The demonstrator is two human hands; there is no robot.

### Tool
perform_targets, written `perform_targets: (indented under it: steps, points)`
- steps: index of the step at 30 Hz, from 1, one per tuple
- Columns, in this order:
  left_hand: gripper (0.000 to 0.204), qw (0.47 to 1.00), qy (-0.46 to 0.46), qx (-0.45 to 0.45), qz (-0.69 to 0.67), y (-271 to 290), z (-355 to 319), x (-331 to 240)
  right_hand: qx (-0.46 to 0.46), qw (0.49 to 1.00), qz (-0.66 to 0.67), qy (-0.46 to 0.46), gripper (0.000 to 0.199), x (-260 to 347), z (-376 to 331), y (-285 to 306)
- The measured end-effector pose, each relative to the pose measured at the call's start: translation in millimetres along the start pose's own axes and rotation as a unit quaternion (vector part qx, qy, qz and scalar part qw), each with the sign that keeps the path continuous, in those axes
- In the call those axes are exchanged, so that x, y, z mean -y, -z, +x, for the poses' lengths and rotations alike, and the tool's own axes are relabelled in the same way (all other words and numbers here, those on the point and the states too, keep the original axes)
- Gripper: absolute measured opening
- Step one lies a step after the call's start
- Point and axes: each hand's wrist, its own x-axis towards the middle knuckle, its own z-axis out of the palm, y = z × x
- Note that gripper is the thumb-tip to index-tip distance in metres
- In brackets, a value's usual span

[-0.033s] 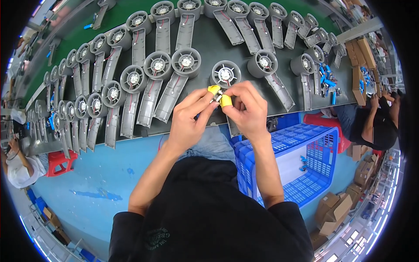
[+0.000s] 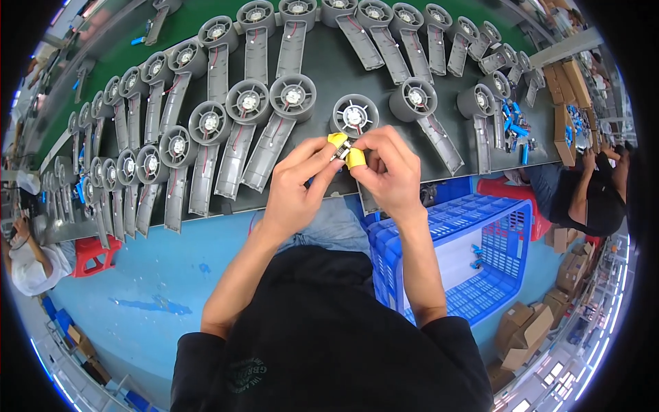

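Close together over the bench's near edge, my two hands pinch a small circuit board [image 2: 342, 150] between their fingertips. My left hand [image 2: 300, 184] is closed on its left side, with a yellow cover on one fingertip. On the other side my right hand [image 2: 390, 172] is closed too, a yellow cover on its thumb; whether it also grips a wire there is too small to tell. Something blue shows partly under my left fingers. Just beyond my fingertips lies a grey fan housing [image 2: 355, 117] with a white hub; my hands hide most of its handle half.
More grey fan housings [image 2: 293, 98] with handle halves and red wires lie in rows on the dark bench [image 2: 329, 69]. Blue cylindrical parts [image 2: 513, 127] are heaped at right. A blue crate [image 2: 446, 213] stands below my right arm. Co-workers sit at both sides, near red stools [image 2: 96, 255].
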Motion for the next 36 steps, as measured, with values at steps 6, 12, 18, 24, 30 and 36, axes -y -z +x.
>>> perform_targets:
  steps: [6, 12, 18, 24, 30, 36]
  points:
    - [0.023, 0.998, 0.032, 0.038, -0.042, 5, 2, 1, 0.024, 0.999, 0.001, 0.030, 0.027, -2, 1, 1]
    - [0.023, 0.999, 0.001, 0.043, -0.027, 6, 1, 8, 0.016, 0.997, -0.023, 0.065, 0.026, -6, 2, -1]
    - [0.023, 0.997, 0.001, 0.070, -0.028, 11, 4, 8, 0.017, 0.993, -0.049, 0.103, 0.026, -10, 3, 0]
    - [0.020, 0.994, 0.008, 0.107, -0.023, 16, 7, 5, 0.041, 0.985, -0.078, 0.145, 0.027, -10, 8, 7]
    - [0.021, 0.993, 0.022, 0.108, -0.031, 12, 6, 7, 0.050, 0.987, -0.089, 0.123, 0.027, -7, 8, 10]
    - [0.024, 0.998, 0.015, 0.047, -0.033, 5, 1, 12, 0.002, 0.993, -0.120, -0.020, 0.031, 17, -6, 20]
